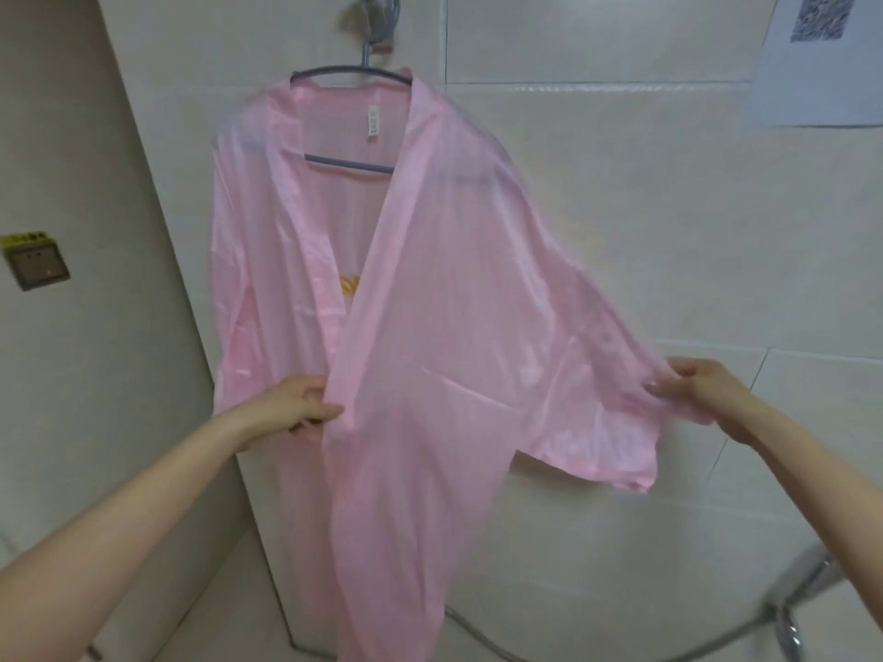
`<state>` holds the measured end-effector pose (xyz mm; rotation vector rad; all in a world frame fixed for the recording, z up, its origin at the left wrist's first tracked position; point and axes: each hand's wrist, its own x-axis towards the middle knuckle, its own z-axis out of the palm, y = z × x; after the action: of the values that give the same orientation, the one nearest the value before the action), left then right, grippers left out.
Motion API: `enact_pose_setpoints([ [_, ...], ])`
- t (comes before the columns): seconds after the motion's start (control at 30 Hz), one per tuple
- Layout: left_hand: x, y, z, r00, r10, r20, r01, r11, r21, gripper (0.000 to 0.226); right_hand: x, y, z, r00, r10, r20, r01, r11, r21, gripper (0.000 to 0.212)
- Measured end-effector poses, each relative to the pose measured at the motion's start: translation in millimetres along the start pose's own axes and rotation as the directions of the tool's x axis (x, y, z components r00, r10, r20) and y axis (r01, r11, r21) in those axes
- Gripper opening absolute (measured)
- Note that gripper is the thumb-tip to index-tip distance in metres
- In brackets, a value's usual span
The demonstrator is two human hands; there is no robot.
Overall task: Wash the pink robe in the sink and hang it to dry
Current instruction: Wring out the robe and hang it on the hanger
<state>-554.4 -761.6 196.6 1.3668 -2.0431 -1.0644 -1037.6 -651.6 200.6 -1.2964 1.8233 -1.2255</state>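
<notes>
The person's left hand point(306, 406) pinches the front edge of the pink robe point(430, 327); the right hand point(702, 398) pinches its sleeve hem, drawn out sideways. The robe hangs on a grey hanger point(353, 76) against the tiled wall point(621, 207), beside a posted paper sheet point(822, 64)

Home bathroom: tiled wall point(621, 207), shower hose point(716, 647).

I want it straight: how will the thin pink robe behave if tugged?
Probably floppy and light: the thin pink robe drapes in folds between left hand and right hand. Its sheen suggests slippery fabric, so it might slide off the grey hanger.
</notes>
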Motion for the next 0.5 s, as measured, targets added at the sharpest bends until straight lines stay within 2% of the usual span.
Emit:
enact_pose_setpoints([
  [0.03,-5.9,-1.2,3.2,0.988,-0.008,0.155,0.014,0.999,-0.036,0.02,-4.4,0.9,2.9,0.986,0.054,0.157,-0.049,0.998,-0.033,0.006],
  [0.07,-8.0,-2.5,5.9,0.983,-0.005,0.181,0.003,1.0,0.014,0.02,-5.4,3.8,6.1,0.982,0.075,0.175,-0.063,0.995,-0.071,0.007],
  [0.1,-4.3,-4.1,7.7,0.996,0.033,0.087,-0.039,0.997,0.065,0.017,-1.7,5.8,7.9,0.994,0.058,0.093,-0.052,0.997,-0.063,0.009],
  [0.13,-3.4,-5.9,7.5,0.993,0.064,-0.099,-0.051,0.99,0.129,0.012,1.2,6.8,9.7,0.995,0.006,-0.101,-0.01,0.999,-0.041,0.013],
  [0.17,-1.8,-7.5,5.9,0.973,0.051,-0.224,-0.03,0.995,0.099,0.008,3.9,7.7,8.8,0.959,-0.043,-0.28,0.036,0.999,-0.029,0.017],
  [0.2,-4.6,-8.2,4.7,0.977,0.009,-0.211,-0.006,1.0,0.012,0.005,5.2,7.5,9.1,0.949,-0.056,-0.311,0.064,0.998,0.014,0.021],
  [0.23,-9.0,-5.7,6.0,0.998,-0.014,-0.058,0.009,0.996,-0.09,0.01,6.2,6.5,10.9,0.97,-0.052,-0.239,0.059,0.998,0.025,0.023],
  [0.27,-14.7,-2.5,7.9,0.987,-0.026,0.16,0.052,0.986,-0.158,0.017,3.9,5.1,13.8,0.998,-0.015,-0.058,0.015,1.0,0.013,0.021],
  [0.3,-17.9,-2.1,10.1,0.966,-0.03,0.256,0.072,0.985,-0.154,0.022,-1.5,4.1,18.7,0.99,0.044,0.135,-0.039,0.998,-0.042,0.015],
  [0.33,-19.0,1.2,12.3,0.972,-0.028,0.232,0.056,0.991,-0.118,0.023,-5.8,2.9,23.9,0.969,0.079,0.235,-0.055,0.993,-0.104,0.01],
  [0.37,-15.1,-0.2,12.0,0.997,-0.02,0.08,0.026,0.997,-0.068,0.019,-4.0,3.5,28.0,0.968,0.068,0.24,-0.037,0.991,-0.132,0.004],
  [0.4,-13.7,-2.3,9.7,0.995,-0.032,-0.092,0.027,0.998,-0.052,0.017,-3.6,2.7,30.6,0.99,0.03,0.136,-0.009,0.989,-0.147,0.009],
  [0.43,-11.7,-7.1,7.0,0.991,-0.07,-0.117,0.059,0.994,-0.094,0.019,-1.1,5.2,31.1,1.0,-0.012,0.003,0.012,0.987,-0.157,0.015],
  [0.47,-14.1,-6.9,6.1,0.996,-0.093,-0.009,0.091,0.986,-0.142,0.023,-1.6,4.2,30.7,1.0,-0.008,0.005,0.008,0.991,-0.135,0.017],
  [0.5,-15.6,-7.1,5.9,0.98,-0.089,0.18,0.123,0.975,-0.185,0.027,-3.6,3.2,31.8,0.991,0.019,0.133,-0.007,0.996,-0.089,0.013],
])
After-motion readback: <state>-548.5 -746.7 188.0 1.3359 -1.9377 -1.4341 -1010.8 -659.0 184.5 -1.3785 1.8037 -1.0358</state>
